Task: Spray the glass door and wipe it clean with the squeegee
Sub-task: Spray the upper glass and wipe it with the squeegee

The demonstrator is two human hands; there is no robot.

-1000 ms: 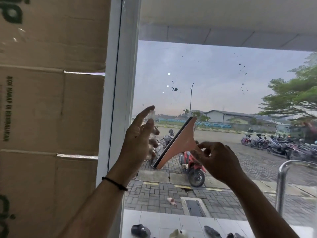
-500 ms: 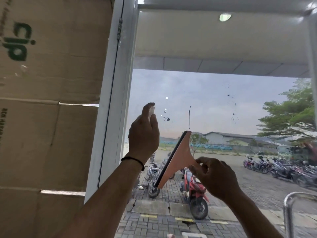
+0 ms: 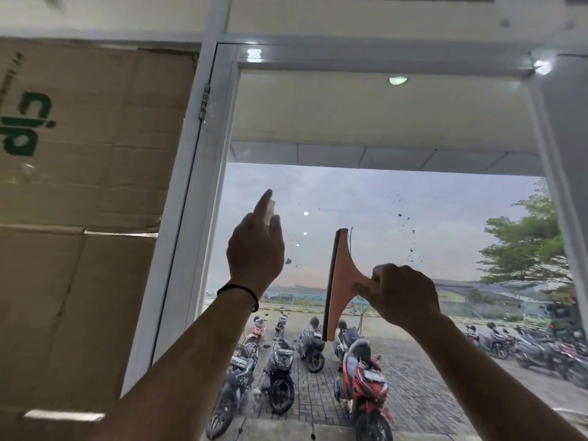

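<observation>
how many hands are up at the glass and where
2. The left hand is raised near the door frame, holding a small spray bottle. The right hand is lower right, gripping the squeegee.

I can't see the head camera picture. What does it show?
A person faces a glass door with dark specks, the right hand gripping a pink squeegee held upright. The left hand holds a small spray bottle, index finger raised. Motorbikes are parked outside.

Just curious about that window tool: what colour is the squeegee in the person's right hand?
The flat T-shaped squeegee is peach-orange with a black rubber blade; the head view shows it.
</observation>
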